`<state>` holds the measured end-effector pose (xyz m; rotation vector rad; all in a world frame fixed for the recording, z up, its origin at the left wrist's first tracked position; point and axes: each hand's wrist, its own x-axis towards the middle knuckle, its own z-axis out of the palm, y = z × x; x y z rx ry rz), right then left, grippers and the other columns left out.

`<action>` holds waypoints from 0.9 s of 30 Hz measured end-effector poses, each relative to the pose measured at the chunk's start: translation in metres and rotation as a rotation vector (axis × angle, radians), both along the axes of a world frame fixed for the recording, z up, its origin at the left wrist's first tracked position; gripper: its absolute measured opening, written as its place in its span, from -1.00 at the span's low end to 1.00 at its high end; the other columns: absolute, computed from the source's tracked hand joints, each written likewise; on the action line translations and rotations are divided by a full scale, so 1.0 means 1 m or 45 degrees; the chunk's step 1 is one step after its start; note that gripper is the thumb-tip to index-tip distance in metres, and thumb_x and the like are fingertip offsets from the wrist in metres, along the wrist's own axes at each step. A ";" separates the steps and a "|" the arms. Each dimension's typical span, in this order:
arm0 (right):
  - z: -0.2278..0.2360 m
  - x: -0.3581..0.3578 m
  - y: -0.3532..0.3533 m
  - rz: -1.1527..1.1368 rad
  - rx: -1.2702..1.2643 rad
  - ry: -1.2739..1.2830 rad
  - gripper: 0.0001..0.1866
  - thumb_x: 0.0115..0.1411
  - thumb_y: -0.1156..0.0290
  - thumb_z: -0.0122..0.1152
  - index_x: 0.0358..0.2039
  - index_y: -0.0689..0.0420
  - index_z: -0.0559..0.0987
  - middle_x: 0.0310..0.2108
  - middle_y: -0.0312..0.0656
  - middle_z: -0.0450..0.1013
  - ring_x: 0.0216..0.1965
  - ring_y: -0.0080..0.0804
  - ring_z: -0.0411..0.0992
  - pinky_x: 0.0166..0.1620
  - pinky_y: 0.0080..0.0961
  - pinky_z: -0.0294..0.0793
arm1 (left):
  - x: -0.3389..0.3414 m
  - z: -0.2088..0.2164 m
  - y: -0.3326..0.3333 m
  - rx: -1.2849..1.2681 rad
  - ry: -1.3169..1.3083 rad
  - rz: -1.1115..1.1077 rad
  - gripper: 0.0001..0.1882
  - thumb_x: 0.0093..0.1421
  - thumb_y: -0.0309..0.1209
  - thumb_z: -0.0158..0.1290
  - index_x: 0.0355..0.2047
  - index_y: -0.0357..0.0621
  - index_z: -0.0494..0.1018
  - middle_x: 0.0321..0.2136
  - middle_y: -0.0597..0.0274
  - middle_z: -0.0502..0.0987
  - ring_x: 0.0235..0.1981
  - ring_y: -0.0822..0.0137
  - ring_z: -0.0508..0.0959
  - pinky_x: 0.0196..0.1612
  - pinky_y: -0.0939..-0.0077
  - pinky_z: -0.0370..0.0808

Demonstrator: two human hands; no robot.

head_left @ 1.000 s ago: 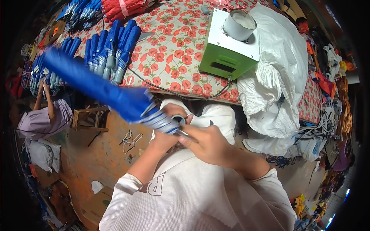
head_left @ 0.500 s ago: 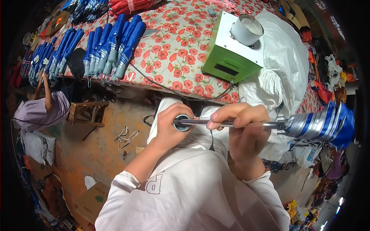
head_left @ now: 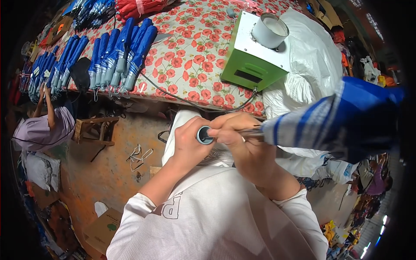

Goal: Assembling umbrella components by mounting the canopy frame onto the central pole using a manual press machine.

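Observation:
My left hand point(head_left: 187, 141) is wrapped round a pale grey-blue umbrella handle point(head_left: 200, 136), whose round mouth faces up. My right hand point(head_left: 250, 149) grips the metal shaft of a folded umbrella point(head_left: 320, 121), its fingertips at the rim of the handle. The umbrella's blue and silver canopy stretches out to the right, smeared by motion. Fingers hide the shaft's end, so I cannot tell how far it sits inside the handle. Both hands are above my lap.
Ahead stands a table with a red-flowered cloth point(head_left: 173, 69), bearing a green and white machine point(head_left: 251, 56) with a metal cup and a cable. Bundled blue umbrellas point(head_left: 123, 56) lie at its left. A white sack point(head_left: 310, 56) is at right. A co-worker point(head_left: 47, 125) sits far left near a wooden stool point(head_left: 93, 128).
My right hand has moved left along the shaft to the handle's mouth. The umbrella's canopy has swung upward and looks larger. My left hand still holds the handle.

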<state>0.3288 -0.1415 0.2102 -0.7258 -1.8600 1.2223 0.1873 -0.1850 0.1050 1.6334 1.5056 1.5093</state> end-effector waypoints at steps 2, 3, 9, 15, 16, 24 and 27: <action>0.001 -0.004 0.001 0.027 -0.059 -0.082 -0.91 0.25 0.60 0.07 -0.42 0.16 0.42 -0.29 -0.06 0.56 -0.36 -0.39 0.51 -0.25 -0.53 0.50 | 0.000 -0.004 0.000 0.014 0.101 0.111 -0.76 -0.16 -0.58 0.31 -0.47 -0.17 0.49 -0.55 0.26 0.53 -0.61 0.34 0.45 -0.51 0.53 0.39; 0.003 -0.004 0.000 0.032 -0.056 -0.085 -0.91 0.25 0.60 0.07 -0.42 0.16 0.42 -0.29 -0.06 0.56 -0.36 -0.39 0.51 -0.25 -0.53 0.50 | -0.001 -0.003 -0.001 0.017 0.098 0.117 -0.76 -0.16 -0.58 0.31 -0.47 -0.17 0.49 -0.55 0.26 0.53 -0.61 0.34 0.45 -0.51 0.53 0.39; 0.015 -0.004 -0.006 -0.204 -0.351 -0.130 -0.90 0.14 0.61 0.21 -0.47 0.17 0.48 -0.27 -0.11 0.56 -0.35 -0.43 0.48 -0.22 -0.55 0.47 | -0.004 0.000 -0.006 0.000 0.017 0.198 -0.76 -0.15 -0.55 0.32 -0.46 -0.18 0.48 -0.58 0.26 0.51 -0.63 0.33 0.44 -0.53 0.51 0.38; -0.004 0.000 0.003 -0.358 0.078 -0.415 -0.83 0.07 0.54 0.33 -0.53 0.17 0.47 -0.47 -0.24 0.48 -0.47 -0.49 0.36 -0.31 -0.58 0.40 | -0.003 -0.003 -0.004 0.143 0.082 0.306 -0.73 -0.15 -0.53 0.33 -0.43 -0.19 0.48 -0.57 0.26 0.51 -0.62 0.32 0.43 -0.52 0.49 0.38; -0.005 0.001 0.006 -0.334 0.209 -0.457 -0.81 0.07 0.53 0.34 -0.54 0.17 0.46 -0.52 -0.27 0.45 -0.50 -0.50 0.33 -0.34 -0.58 0.38 | -0.004 -0.003 -0.003 0.151 0.098 0.323 -0.72 -0.16 -0.53 0.34 -0.43 -0.19 0.48 -0.57 0.26 0.51 -0.62 0.32 0.43 -0.52 0.48 0.38; 0.007 -0.009 -0.009 -0.324 0.018 -0.184 -0.77 0.03 0.50 0.40 -0.58 0.15 0.46 -0.63 -0.32 0.37 -0.56 -0.52 0.28 -0.40 -0.56 0.37 | 0.002 0.001 -0.001 0.229 0.120 0.244 -0.68 -0.18 -0.53 0.34 -0.40 -0.18 0.47 -0.56 0.25 0.51 -0.60 0.30 0.43 -0.51 0.46 0.38; 0.006 -0.002 -0.001 -0.311 0.334 -0.543 -0.82 -0.01 0.51 0.44 -0.52 0.17 0.53 -0.57 -0.29 0.47 -0.52 -0.50 0.37 -0.33 -0.55 0.43 | 0.007 -0.004 -0.005 0.214 0.093 0.272 -0.68 -0.19 -0.53 0.34 -0.39 -0.18 0.48 -0.55 0.24 0.51 -0.60 0.30 0.43 -0.50 0.46 0.38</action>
